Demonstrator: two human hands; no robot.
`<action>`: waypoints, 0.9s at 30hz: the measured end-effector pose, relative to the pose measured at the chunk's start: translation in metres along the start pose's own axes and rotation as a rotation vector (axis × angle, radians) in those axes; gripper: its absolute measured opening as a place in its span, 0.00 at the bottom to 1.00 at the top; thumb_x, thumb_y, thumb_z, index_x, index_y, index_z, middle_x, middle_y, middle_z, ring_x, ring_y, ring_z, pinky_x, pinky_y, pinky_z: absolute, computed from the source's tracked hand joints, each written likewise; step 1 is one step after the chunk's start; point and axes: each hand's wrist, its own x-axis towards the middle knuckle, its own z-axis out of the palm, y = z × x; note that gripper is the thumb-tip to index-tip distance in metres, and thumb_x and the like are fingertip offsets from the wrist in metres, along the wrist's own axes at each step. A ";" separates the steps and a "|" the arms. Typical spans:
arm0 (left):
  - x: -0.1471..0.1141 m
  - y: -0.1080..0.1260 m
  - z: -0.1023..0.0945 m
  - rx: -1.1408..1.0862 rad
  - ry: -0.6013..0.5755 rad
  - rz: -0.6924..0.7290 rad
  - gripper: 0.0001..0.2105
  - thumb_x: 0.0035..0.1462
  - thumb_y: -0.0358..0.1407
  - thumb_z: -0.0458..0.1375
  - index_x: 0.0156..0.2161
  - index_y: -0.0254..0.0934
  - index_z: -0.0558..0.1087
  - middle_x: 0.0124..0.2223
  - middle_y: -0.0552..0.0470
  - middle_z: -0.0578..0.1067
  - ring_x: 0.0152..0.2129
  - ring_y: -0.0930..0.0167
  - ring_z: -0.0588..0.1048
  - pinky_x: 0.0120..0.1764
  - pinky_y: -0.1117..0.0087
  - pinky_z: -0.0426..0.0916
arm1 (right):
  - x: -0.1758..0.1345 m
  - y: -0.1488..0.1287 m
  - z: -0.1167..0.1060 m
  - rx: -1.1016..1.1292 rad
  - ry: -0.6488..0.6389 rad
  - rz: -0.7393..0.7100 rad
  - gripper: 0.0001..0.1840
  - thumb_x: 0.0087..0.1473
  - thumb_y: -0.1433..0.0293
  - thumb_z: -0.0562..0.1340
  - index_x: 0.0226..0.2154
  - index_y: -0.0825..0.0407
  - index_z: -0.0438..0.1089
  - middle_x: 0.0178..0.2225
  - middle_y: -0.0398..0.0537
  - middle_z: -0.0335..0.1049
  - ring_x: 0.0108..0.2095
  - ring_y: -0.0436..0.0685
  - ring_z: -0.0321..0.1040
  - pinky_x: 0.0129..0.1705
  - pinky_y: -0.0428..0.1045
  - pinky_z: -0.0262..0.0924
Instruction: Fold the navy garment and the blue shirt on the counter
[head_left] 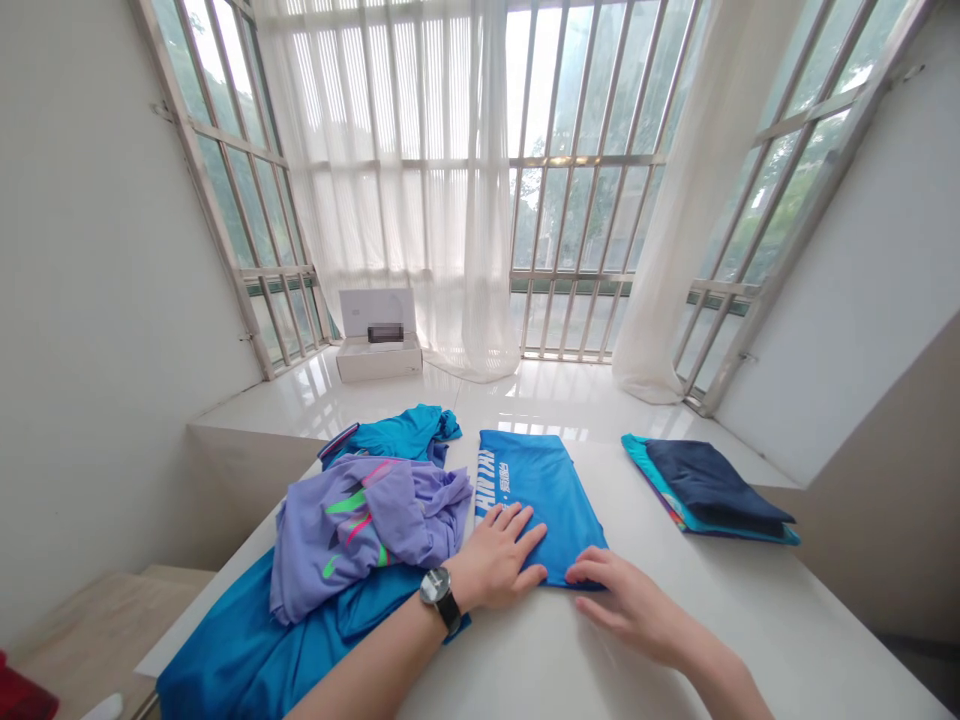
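Observation:
A blue shirt [536,480] with white lettering lies folded into a flat panel on the white table. My left hand [504,560], with a black-strapped watch on its wrist, rests flat on the near left part of the shirt, fingers spread. At the near right corner of the shirt is my right hand [619,600]. Its bent fingertips touch the fabric edge, and the thumb stands apart from them, with nothing visible between. Left of the shirt, a crumpled lavender shirt [367,530] with green and pink marks lies over a blue garment [247,640].
Folded dark navy and teal garments [712,485] are stacked at the right of the table [480,670]. A bunched teal garment [405,432] lies behind the lavender shirt. On the window ledge stands an open white box [379,360], beside sheer curtains [480,250] and a barred window.

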 end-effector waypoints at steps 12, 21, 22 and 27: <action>-0.012 0.028 0.004 0.015 -0.038 0.030 0.30 0.69 0.52 0.42 0.69 0.37 0.55 0.70 0.39 0.55 0.67 0.55 0.53 0.66 0.48 0.48 | 0.022 -0.010 0.039 -0.300 0.331 -0.033 0.22 0.65 0.63 0.50 0.55 0.52 0.70 0.60 0.59 0.66 0.60 0.63 0.63 0.61 0.59 0.60; -0.033 0.047 0.001 0.000 -0.016 -0.012 0.35 0.66 0.54 0.47 0.70 0.37 0.49 0.71 0.40 0.54 0.67 0.54 0.53 0.66 0.49 0.49 | 0.010 0.025 0.078 -0.495 0.235 0.057 0.32 0.66 0.56 0.47 0.67 0.51 0.55 0.69 0.52 0.49 0.69 0.64 0.48 0.68 0.64 0.49; -0.035 0.048 0.001 -0.010 -0.020 -0.015 0.35 0.66 0.55 0.47 0.71 0.36 0.49 0.71 0.40 0.54 0.67 0.54 0.52 0.66 0.49 0.49 | 0.006 0.023 0.077 -0.500 0.224 0.071 0.32 0.66 0.56 0.47 0.67 0.52 0.55 0.70 0.53 0.48 0.69 0.64 0.48 0.68 0.64 0.48; -0.046 0.056 0.001 -0.027 -0.006 -0.036 0.35 0.65 0.56 0.47 0.70 0.40 0.50 0.71 0.42 0.54 0.68 0.52 0.48 0.66 0.45 0.45 | -0.014 0.001 0.074 -0.456 0.149 0.125 0.35 0.66 0.52 0.46 0.68 0.52 0.52 0.70 0.53 0.44 0.70 0.65 0.43 0.69 0.64 0.44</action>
